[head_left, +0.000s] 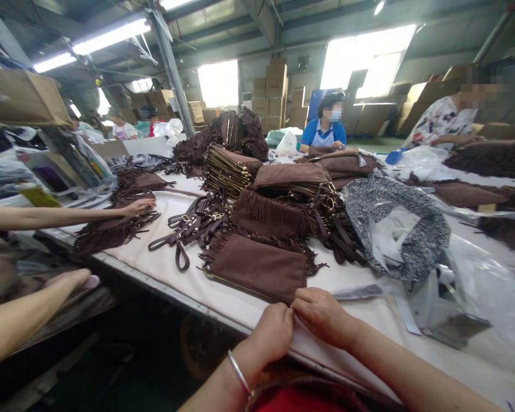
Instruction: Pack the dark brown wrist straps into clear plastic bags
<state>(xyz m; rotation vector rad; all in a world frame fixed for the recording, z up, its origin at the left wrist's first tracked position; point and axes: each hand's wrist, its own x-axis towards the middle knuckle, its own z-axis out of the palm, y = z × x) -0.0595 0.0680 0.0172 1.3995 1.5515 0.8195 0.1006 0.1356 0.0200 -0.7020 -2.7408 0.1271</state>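
Note:
At the table's near edge my left hand (274, 332), with a silver bangle on the wrist, is closed, its fingertips meeting those of my right hand (321, 315). The right hand is closed too, just beside the corner of a brown fringed pouch (257, 266). Whatever the fingers pinch is too small or hidden to make out. The pouch lies flat, its zipper edge facing me. Behind it are another fringed pouch (270, 214) and a stack of brown pouches (292, 176). Dark wrist straps with gold clasps (201, 220) lie to the left.
Another person's arms reach in from the left, one hand (139, 207) on brown fringed pieces (107, 232). A grey speckled bundle (395, 229) and clear plastic (484, 286) lie at right. Across the table (154, 269) sits a person in blue (324, 129); another person is at far right.

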